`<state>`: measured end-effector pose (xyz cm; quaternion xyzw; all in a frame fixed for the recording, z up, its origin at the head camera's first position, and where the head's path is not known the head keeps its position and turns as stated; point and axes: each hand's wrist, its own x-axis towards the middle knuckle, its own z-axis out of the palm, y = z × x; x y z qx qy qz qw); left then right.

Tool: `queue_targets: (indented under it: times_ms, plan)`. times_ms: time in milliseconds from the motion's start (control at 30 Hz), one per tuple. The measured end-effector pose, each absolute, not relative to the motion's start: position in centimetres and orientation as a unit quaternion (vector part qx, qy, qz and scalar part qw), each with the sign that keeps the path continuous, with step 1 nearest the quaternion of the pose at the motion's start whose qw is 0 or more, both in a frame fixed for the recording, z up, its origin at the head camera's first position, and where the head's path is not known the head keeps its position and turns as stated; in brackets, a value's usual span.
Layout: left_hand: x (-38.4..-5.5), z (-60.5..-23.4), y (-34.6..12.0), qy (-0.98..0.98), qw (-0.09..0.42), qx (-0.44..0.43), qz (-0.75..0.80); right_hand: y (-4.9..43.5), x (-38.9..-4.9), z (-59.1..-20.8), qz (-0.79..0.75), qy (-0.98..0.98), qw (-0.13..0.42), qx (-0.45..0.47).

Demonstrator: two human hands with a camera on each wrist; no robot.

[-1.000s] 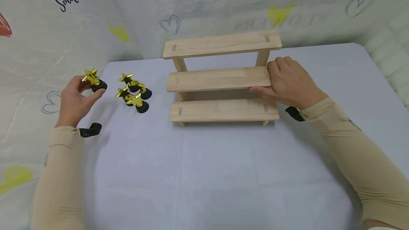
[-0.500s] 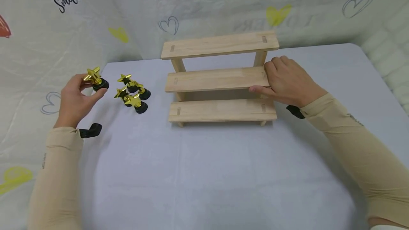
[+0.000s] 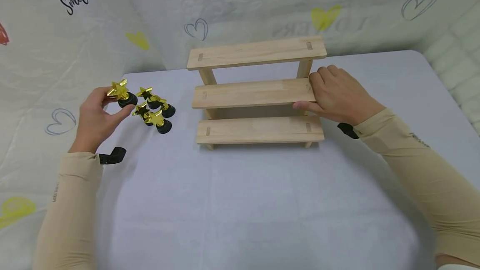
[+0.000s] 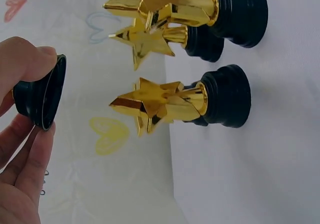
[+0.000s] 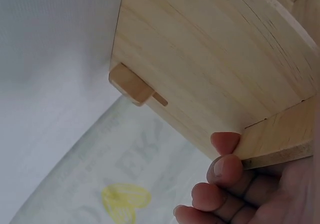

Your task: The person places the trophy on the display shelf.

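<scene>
My left hand (image 3: 95,120) pinches a small star trophy (image 3: 119,91) between thumb and fingers, gripping its black base. In the left wrist view that base (image 4: 56,91) is tilted, its hollow underside edge showing. Just right of it, several matching gold star trophies (image 3: 154,118) stand grouped on the table on black bases. At the right, my right hand (image 3: 339,95) grips the end of the middle tier of a three-tier wooden display shelf (image 3: 251,93). The thumb lies along its front edge; in the right wrist view, the fingers (image 5: 227,169) curl round the board's end.
A white-covered table (image 3: 240,203) lies beneath everything. Behind and to the left hangs a pale curtain (image 3: 255,3) printed with hearts and words. The shelf's upper tier (image 3: 258,53) rises at the back and its lowest tier (image 3: 258,130) faces me.
My left hand has moved to the right with the trophy, closer to the standing group. The right hand stays on the shelf; the view has shifted slightly.
</scene>
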<state>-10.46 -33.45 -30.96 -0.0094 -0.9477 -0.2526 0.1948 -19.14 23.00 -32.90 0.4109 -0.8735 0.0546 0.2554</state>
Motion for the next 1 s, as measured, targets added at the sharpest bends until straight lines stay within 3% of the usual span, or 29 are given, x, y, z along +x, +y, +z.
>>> queue_targets:
  times_ms: [233, 1000]
  plan:
    - [-10.5, -30.8, -32.1, -0.944, 0.201, -0.038, -0.259, 23.0, -19.2, -33.4, 0.056, -0.867, 0.28, 0.409]
    - [-11.8, -30.5, -27.5, -0.91, 0.217, -0.17, -0.311, 22.9, -19.2, -33.7, 0.072, -0.875, 0.277, 0.39]
